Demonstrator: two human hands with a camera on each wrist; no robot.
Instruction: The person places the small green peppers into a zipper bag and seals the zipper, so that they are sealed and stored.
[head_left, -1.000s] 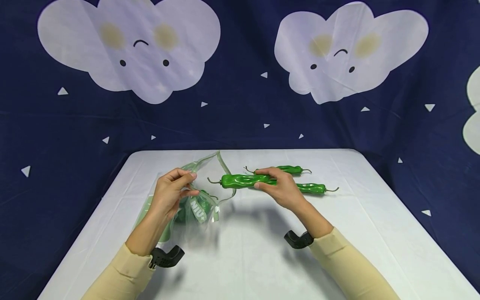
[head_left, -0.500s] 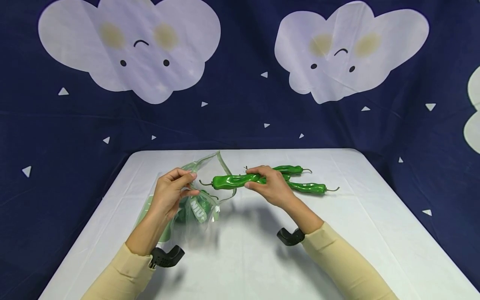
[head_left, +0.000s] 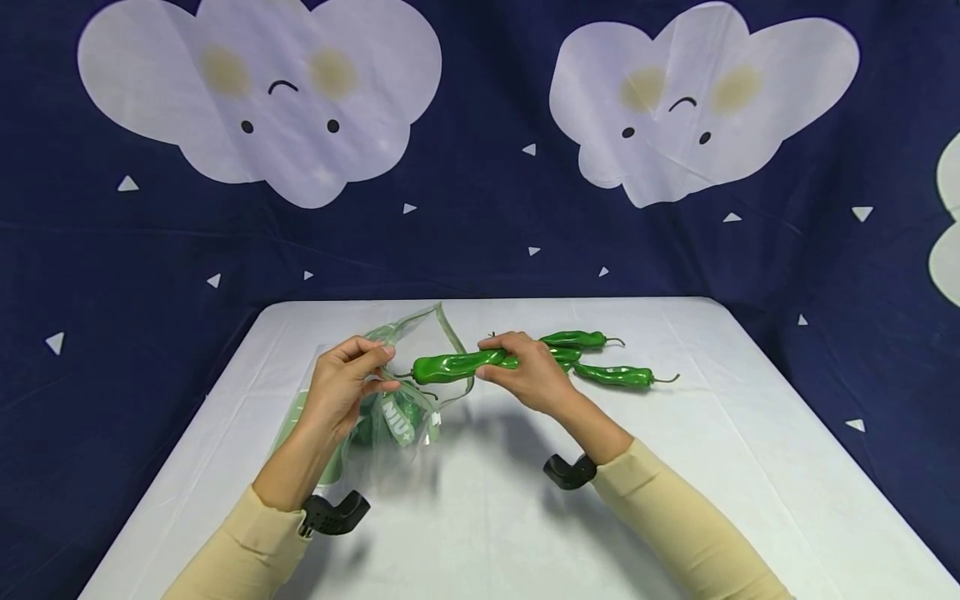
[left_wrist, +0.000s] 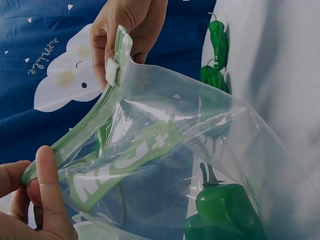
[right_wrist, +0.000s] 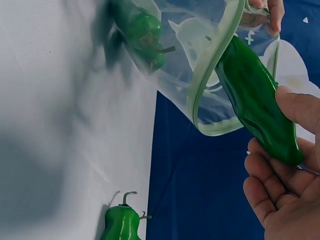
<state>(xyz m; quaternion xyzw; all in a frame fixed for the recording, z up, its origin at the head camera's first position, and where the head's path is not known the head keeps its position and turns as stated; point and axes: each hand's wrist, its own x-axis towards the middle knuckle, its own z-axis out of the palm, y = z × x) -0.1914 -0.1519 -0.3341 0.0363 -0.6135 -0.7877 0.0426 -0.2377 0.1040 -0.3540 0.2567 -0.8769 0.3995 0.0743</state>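
In the head view my left hand (head_left: 345, 383) pinches the rim of a clear zip bag (head_left: 397, 421) with green edging and a green printed label. The bag's mouth gapes toward the right. My right hand (head_left: 528, 371) grips a long green pepper (head_left: 448, 367) between thumb and fingers. The right wrist view shows that pepper (right_wrist: 257, 100) slanting into the mouth, stem end first; the end near my palm is still outside. Inside the bag lie other green peppers (left_wrist: 227, 207), partly blurred by the plastic. A white slider (left_wrist: 111, 71) sits on the zip edge.
Behind my right hand, loose green peppers (head_left: 617, 377) lie on the white-covered table (head_left: 480, 533), one partly hidden by the hand. A dark blue cloth (head_left: 480, 225) with clouds hangs beyond the far edge. Each wrist carries a black camera (head_left: 335, 512).
My right hand has moved left with the pepper, bringing its stem end from beside the bag into the mouth. More of the peppers behind shows. The left hand stays in place on the rim.
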